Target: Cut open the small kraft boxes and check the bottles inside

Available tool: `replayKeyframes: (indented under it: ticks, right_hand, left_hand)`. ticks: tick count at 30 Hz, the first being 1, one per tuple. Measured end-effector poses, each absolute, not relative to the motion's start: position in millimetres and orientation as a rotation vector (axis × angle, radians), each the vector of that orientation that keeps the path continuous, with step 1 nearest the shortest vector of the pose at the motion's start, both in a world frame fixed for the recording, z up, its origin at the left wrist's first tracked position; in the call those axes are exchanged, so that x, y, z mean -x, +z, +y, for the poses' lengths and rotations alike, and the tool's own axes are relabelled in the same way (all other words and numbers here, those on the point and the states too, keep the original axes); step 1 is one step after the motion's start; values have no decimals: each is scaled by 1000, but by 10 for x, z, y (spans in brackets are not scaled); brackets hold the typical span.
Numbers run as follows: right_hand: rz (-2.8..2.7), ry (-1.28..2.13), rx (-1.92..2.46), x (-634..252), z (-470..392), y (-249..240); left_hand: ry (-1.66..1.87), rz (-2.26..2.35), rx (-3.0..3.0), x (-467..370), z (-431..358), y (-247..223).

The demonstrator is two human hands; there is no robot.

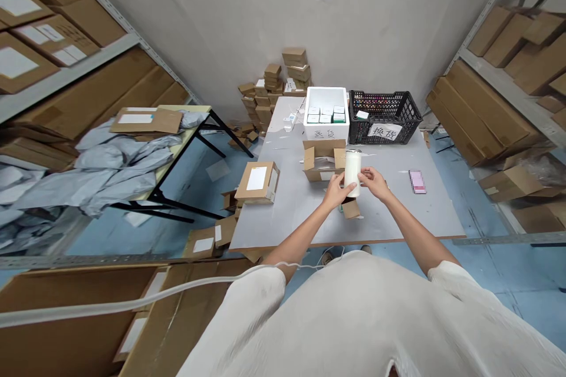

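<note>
A white cylindrical bottle or cup (352,173) with a grey rim stands upright between my hands, above the table (292,221). My left hand (338,191) holds its lower left side, fingers wrapped against it. My right hand (374,182) touches its right side with the fingertips. Just behind it, to the left, lies an open cardboard box (324,174) with its flaps raised and something pale inside. Partly hidden beneath the cylinder and my hands is a small opened carton (351,209) with a brown flap.
At the table's back are a white foam box (326,131) holding several small boxes and a black crate (404,109). A closed carton (257,182) sits at the left edge, a pink item (417,181) at the right. A white cable (177,290) crosses the lower left.
</note>
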State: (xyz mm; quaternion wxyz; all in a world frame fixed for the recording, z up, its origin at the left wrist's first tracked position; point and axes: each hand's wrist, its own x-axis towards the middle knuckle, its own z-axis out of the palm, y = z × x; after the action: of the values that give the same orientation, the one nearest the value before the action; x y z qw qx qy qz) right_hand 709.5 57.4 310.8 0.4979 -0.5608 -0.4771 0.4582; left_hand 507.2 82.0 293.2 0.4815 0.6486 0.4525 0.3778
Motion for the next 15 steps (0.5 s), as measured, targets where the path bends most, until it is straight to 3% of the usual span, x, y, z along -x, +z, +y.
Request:
replayKeyframes:
  ticks: [15]
  right_hand:
    - [-1244, 1111, 1402, -7041, 584, 3158]
  left_hand:
    - [923, 1105, -1477, -4962, 843, 2963]
